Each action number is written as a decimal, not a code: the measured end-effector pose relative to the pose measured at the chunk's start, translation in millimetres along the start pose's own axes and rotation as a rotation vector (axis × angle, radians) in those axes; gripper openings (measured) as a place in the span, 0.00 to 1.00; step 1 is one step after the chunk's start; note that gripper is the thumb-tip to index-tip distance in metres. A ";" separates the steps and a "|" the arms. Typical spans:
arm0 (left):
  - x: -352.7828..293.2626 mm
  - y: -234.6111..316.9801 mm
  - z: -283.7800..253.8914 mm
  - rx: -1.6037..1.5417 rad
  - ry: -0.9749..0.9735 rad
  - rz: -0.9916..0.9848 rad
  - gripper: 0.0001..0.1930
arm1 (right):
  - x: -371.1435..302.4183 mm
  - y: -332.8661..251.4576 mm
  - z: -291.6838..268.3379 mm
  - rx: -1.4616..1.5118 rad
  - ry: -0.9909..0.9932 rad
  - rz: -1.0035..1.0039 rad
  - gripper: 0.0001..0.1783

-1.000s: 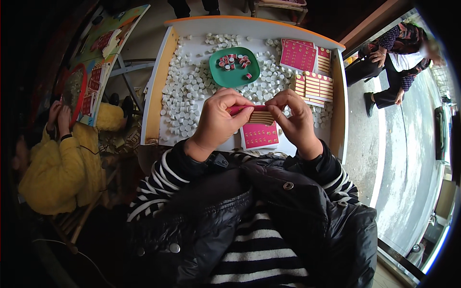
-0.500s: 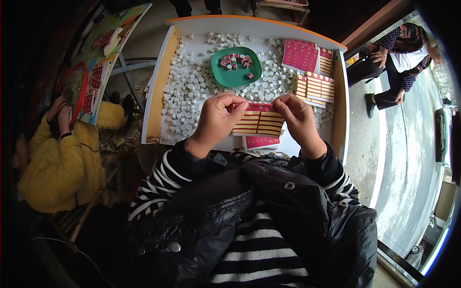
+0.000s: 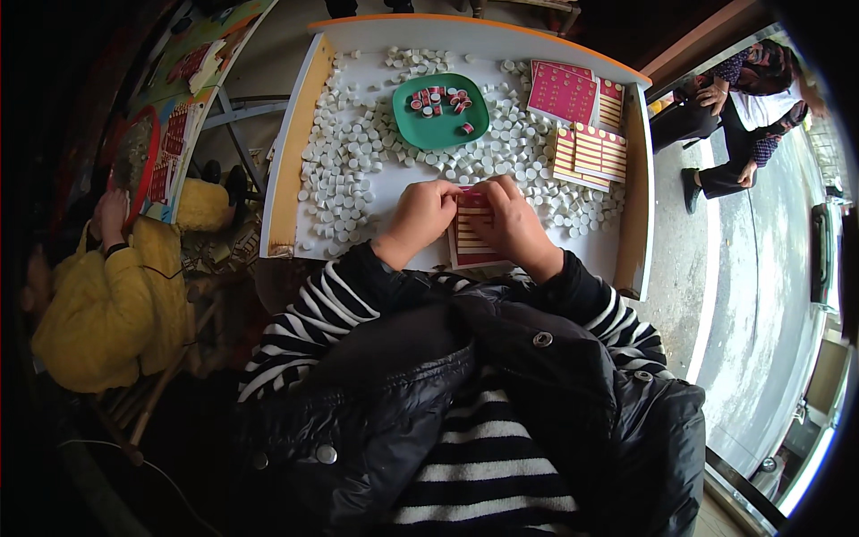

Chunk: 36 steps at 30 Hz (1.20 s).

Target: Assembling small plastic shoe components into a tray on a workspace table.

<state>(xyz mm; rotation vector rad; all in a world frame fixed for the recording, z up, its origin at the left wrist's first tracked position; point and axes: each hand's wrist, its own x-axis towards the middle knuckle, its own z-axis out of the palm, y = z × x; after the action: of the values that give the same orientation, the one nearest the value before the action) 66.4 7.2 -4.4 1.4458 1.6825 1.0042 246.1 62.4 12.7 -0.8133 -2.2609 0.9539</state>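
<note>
A dark red label sheet (image 3: 472, 234) with pale yellow strips lies low over the front of a white tray-like table, on or just above other sheets. My left hand (image 3: 418, 221) pinches its upper left edge, fingers closed. Across the sheet's upper right bends my right hand (image 3: 516, 225), its fingers closed on the top edge and hiding part of it. Small white cylindrical pieces (image 3: 344, 166) lie scattered around. Farther back, a green plate (image 3: 420, 132) holds several similar pieces wrapped with red bands.
Red sheets (image 3: 562, 92) and yellow-striped sheets (image 3: 599, 154) lie at the right of the table (image 3: 279, 179), which has raised walls. On the left, a person in a yellow coat (image 3: 98, 304) works at another table. Someone else sits outside at right, near a road.
Both hands have come closer together, and the right has moved left. The sheet, held up and stretched between them before, is now lower and turned, over the sheets at the front.
</note>
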 end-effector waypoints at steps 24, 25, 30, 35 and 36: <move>-12.6 -9.4 -26.6 0.230 0.157 0.217 0.12 | 6.3 0.5 -9.7 0.480 -0.104 0.335 0.09; -15.0 -0.5 -27.5 0.189 0.165 0.220 0.13 | 11.5 -14.2 -17.7 0.621 -0.134 0.378 0.09; -19.1 34.2 -29.8 0.119 0.190 0.292 0.14 | 19.7 -37.6 -27.6 1.010 -0.237 0.522 0.10; -20.4 41.7 -30.1 0.122 0.219 0.343 0.14 | 20.7 -33.1 -23.7 1.092 -0.303 0.548 0.11; -20.8 41.5 -30.1 0.122 0.218 0.342 0.14 | 20.3 -32.4 -23.2 1.093 -0.303 0.549 0.11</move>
<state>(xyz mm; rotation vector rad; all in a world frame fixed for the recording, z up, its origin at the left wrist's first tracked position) 61.7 -13.6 46.6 1.8021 1.7063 1.3028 238.1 68.3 56.3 -0.7675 -1.3079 2.3620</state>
